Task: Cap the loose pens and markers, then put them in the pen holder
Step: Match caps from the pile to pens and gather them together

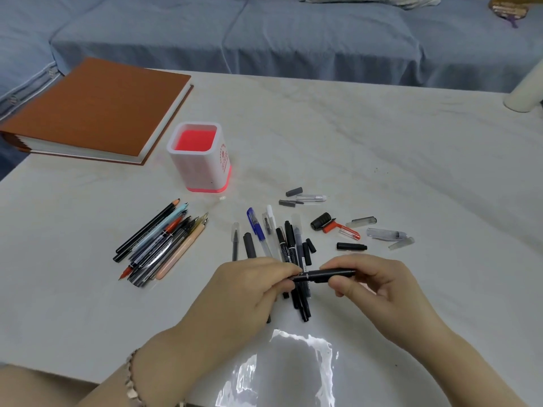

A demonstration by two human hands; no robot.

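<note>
A black marker [318, 275] lies level between both hands, just above the table. My left hand [249, 286] pinches its left end and my right hand [370, 279] pinches its right end, where the cap sits. Under my hands lies a row of capped pens [277, 239], black, blue and clear. A bundle of uncapped pens and pencils [160, 243] lies to the left. Loose caps [351, 233], black, red, grey and clear, are scattered to the right. The white pen holder [199, 157] with a red inside stands upright behind the pens and holds nothing.
A thick brown book [97, 110] lies at the table's back left. A white cylinder [526, 92] stands at the right edge. A glossy plastic sheet [291, 368] lies at the front edge. A blue sofa [293, 33] runs behind the table.
</note>
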